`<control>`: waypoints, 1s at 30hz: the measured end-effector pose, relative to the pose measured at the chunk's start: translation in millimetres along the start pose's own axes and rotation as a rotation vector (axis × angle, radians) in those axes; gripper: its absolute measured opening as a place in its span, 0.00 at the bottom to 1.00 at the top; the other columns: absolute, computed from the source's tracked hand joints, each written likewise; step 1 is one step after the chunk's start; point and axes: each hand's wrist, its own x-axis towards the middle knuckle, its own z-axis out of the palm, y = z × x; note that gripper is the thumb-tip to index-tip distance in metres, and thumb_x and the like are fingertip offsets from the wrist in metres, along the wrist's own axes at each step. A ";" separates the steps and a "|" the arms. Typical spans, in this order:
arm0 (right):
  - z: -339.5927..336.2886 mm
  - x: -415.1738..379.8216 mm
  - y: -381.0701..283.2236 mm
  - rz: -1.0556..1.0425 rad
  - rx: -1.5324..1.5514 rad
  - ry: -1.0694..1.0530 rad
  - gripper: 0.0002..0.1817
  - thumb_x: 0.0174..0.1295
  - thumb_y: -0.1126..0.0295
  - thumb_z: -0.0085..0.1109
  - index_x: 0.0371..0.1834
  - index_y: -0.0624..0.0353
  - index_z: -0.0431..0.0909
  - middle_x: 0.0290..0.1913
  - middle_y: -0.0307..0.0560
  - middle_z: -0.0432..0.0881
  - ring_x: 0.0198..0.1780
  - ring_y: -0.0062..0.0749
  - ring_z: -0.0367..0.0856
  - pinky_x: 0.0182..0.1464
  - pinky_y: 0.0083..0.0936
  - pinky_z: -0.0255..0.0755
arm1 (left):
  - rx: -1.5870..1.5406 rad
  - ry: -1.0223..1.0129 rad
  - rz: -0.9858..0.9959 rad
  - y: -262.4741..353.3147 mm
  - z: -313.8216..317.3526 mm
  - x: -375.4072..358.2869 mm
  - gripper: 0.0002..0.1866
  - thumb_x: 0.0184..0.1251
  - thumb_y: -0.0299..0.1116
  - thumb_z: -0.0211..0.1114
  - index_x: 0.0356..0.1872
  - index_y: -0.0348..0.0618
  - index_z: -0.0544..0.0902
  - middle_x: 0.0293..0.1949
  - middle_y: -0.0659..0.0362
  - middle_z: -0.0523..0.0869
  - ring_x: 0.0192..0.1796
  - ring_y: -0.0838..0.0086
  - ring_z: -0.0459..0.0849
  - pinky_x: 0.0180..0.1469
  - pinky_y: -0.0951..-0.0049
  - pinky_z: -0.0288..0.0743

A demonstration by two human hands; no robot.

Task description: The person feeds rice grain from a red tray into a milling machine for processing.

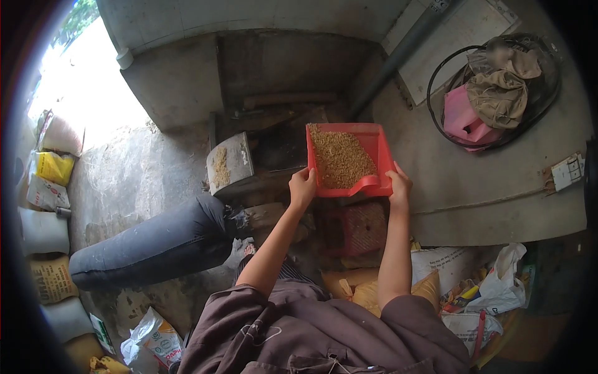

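A red plastic dustpan (383,149) is held out in front of me. Brown granules (341,159), like feed pellets, are heaped in it, mostly on its left side. My left hand (303,188) grips its left edge near the front corner, fingers closed on the rim. On the opposite side my right hand (399,182) clasps the near right corner. Part of the fingers of both hands is hidden by the pan. Left of the pan, a grey metal chute or ledge (232,163) carries a small patch of similar granules.
Below the pan stands a red plastic stool (364,230). A long dark stuffed sack (156,243) lies at left, with several bags (53,271) along the wall. A hoop-rimmed bundle of cloths (498,100) hangs at right above a socket (567,172). A grey pipe (398,59) slants behind.
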 end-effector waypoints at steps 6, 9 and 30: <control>1.2 -6.7 -4.4 -0.002 0.010 0.020 0.28 0.47 0.81 0.53 0.57 0.67 0.69 0.42 0.48 0.79 0.35 0.25 0.77 0.39 0.21 0.72 | -0.027 0.038 0.042 -3.4 3.9 1.4 0.18 0.62 0.39 0.54 0.42 0.35 0.81 0.27 0.49 0.84 0.30 0.69 0.84 0.35 0.70 0.74; -2.2 -5.4 -6.3 0.007 0.018 0.009 0.29 0.46 0.82 0.53 0.57 0.68 0.69 0.41 0.47 0.79 0.36 0.24 0.77 0.39 0.21 0.72 | -0.022 0.040 0.037 -4.9 4.8 2.1 0.18 0.62 0.40 0.54 0.38 0.34 0.82 0.23 0.50 0.83 0.29 0.70 0.83 0.35 0.70 0.73; -4.4 -2.7 -10.6 0.006 0.027 0.021 0.28 0.46 0.83 0.53 0.56 0.70 0.69 0.40 0.49 0.79 0.36 0.25 0.77 0.39 0.19 0.71 | 0.025 0.011 0.061 1.1 5.0 -1.0 0.17 0.60 0.39 0.55 0.42 0.35 0.81 0.27 0.49 0.85 0.32 0.67 0.85 0.36 0.70 0.75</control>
